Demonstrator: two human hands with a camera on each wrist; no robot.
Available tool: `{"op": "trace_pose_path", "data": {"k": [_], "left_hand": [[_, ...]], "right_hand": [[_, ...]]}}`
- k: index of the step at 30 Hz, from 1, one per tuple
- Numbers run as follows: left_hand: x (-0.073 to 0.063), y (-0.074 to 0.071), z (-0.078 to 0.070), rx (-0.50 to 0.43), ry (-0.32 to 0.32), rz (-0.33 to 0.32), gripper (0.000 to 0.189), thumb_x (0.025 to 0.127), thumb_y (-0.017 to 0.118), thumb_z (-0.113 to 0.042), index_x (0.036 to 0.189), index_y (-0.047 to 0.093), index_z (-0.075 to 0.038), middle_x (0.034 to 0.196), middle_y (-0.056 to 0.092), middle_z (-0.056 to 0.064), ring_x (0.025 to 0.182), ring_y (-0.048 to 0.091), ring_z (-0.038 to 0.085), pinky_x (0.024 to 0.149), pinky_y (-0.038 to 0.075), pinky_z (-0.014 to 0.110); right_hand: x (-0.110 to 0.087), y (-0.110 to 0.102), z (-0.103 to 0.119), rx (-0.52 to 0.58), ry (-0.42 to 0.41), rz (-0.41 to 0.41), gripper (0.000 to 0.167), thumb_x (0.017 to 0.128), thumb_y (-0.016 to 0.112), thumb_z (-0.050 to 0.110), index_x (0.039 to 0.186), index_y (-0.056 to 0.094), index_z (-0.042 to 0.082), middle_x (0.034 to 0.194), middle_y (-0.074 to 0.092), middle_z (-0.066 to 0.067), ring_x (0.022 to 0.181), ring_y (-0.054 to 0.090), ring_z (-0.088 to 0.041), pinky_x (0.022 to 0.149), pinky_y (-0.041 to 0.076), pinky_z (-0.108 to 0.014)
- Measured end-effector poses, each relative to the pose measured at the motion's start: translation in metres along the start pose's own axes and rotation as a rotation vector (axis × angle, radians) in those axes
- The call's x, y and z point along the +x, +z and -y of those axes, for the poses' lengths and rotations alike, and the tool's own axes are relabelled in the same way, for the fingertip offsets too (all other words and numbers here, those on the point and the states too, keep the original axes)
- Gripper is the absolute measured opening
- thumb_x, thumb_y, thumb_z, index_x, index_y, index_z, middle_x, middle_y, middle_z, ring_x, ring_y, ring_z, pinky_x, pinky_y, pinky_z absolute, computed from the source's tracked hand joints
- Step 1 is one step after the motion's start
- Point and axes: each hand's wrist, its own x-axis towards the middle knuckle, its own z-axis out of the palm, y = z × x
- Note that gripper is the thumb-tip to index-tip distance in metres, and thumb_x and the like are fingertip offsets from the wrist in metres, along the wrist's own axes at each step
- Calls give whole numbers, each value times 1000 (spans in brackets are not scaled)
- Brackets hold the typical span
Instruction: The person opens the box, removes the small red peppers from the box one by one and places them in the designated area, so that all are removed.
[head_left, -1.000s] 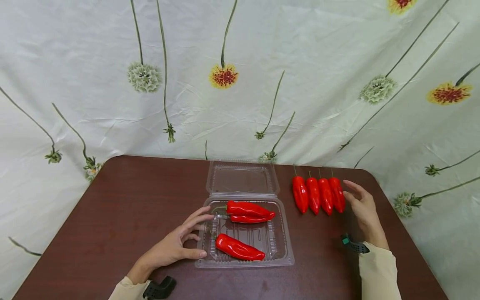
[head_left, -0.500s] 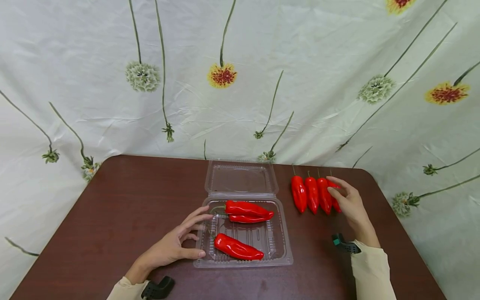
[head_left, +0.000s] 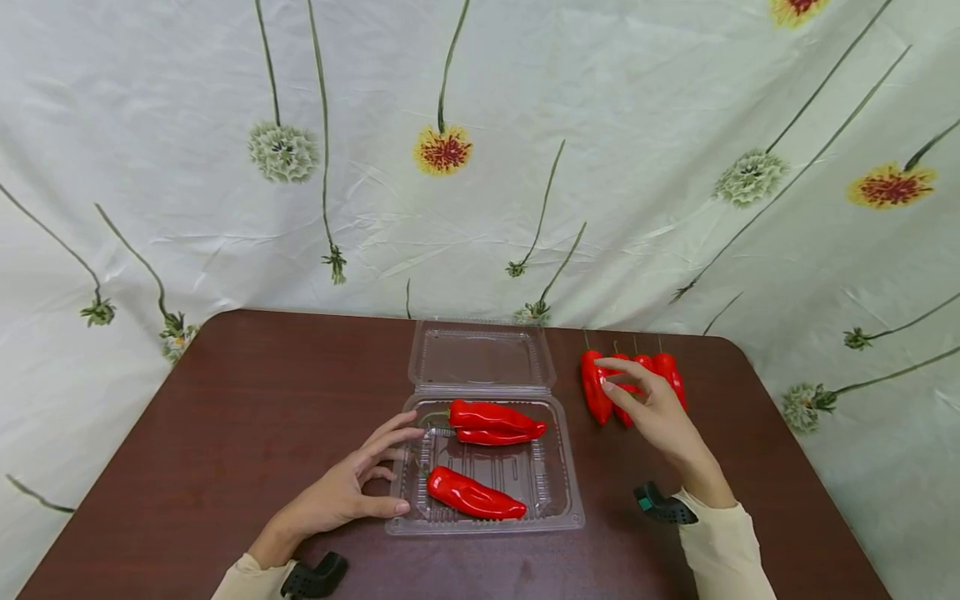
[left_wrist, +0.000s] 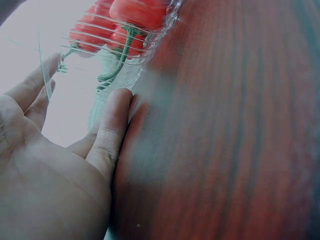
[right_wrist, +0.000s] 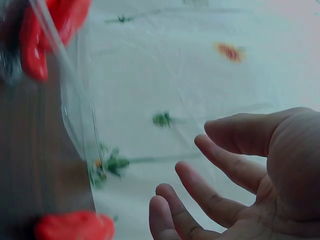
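My left hand [head_left: 341,492] rests at the left side of a clear plastic clamshell box [head_left: 487,527], its fingers spread and thumb tip at the near left corner. In the left wrist view the thumb [left_wrist: 112,120] lies along the box's edge. Inside the box are two red peppers [head_left: 495,414] at the back and a third red pepper [head_left: 476,494] at the front. My right hand [head_left: 663,417] hovers over a row of several red peppers [head_left: 592,387], partly covering them. Its fingers [right_wrist: 215,200] are loosely bent with nothing between them in the right wrist view.
The box's clear lid [head_left: 482,358] lies folded back behind it. All stands on a dark brown wooden table [head_left: 300,383] with rounded far corners. A white flowered cloth [head_left: 360,167] hangs right behind the table's far edge.
My right hand has moved left from the right end of the pepper row to near its left end. The left hand and the peppers in the box have stayed put.
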Motion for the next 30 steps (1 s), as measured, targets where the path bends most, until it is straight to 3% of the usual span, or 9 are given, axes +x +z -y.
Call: {"op": "trace_pose_path", "data": {"k": [4,11,15,19,22,30], "left_hand": [[-1,0,0,-1,-3,-1,79,88,76,-6,155,34,-10,167,10,6,128,48,29,93,48,31],[-1,0,-1,-7,4,1,79,88,76,-7,155,34,-9,168,9,7,127,49,25,93,48,32],[-1,0,0,-7,8,1,79,88,76,-6,155,34,-8,167,10,7,127,50,22,93,48,32],[-1,0,0,-7,9,3,79,88,76,-6,155,34,-8,167,10,7,127,50,24,93,48,32],[-1,0,0,-7,2,4,79,88,75,-6,155,33,-9,167,10,6,128,49,27,93,48,32],[1,0,-1,-1,-27,-5,79,88,76,-7,155,34,-11,167,9,10,128,49,32,93,48,31]], "right_hand": [[-3,17,10,-4,-74,40,36,98,65,14,134,62,12,134,61,-11,114,59,-29,91,52,-33],[-9,47,24,32,-142,182,36,96,66,10,132,63,13,135,61,-8,125,57,-33,99,49,-51],[-12,64,28,91,-174,267,36,96,66,8,132,63,10,136,60,-7,127,57,-32,99,51,-43],[-15,80,31,101,-200,316,35,96,67,9,131,63,10,135,60,-5,122,57,-30,88,55,-31],[-19,91,33,122,-195,352,35,96,66,10,132,62,10,136,60,-7,117,58,-34,83,57,-30],[-27,120,42,272,-77,432,35,98,63,10,133,62,8,138,59,-5,123,56,-40,96,50,-29]]}}
